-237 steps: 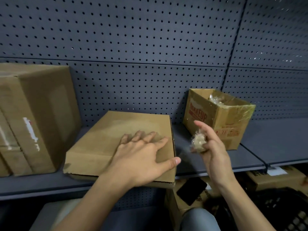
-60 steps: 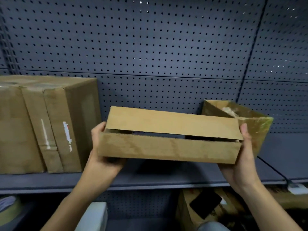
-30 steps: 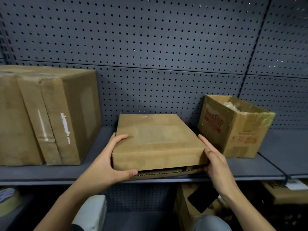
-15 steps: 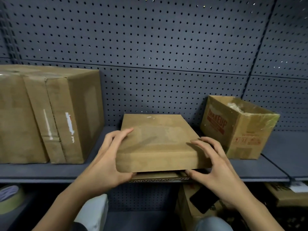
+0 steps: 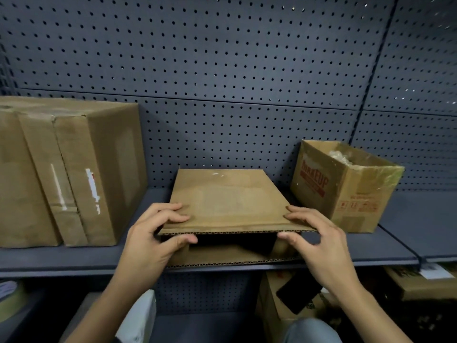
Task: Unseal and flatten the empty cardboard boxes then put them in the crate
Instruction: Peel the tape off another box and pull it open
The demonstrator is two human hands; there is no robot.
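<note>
A flat brown cardboard box (image 5: 230,201) lies on the grey shelf (image 5: 74,256), its near end facing me. The near end stands open: the top flap is lifted level, the bottom flap lies on the shelf edge, and the inside is dark. My left hand (image 5: 158,233) pinches the top flap's left corner, fingers above and thumb below. My right hand (image 5: 314,233) grips the right corner the same way. No crate is in view.
A large taped cardboard box (image 5: 61,169) stands at the left of the shelf. A small open box printed MAKEUP (image 5: 343,186), holding crumpled tape, stands at the right. Pegboard wall (image 5: 222,70) behind. More boxes (image 5: 284,303) and a white object (image 5: 138,315) sit on the lower level.
The box was held up in the air, then set down on the shelf. Over the last half second both hands lifted the near top flap, opening that end.
</note>
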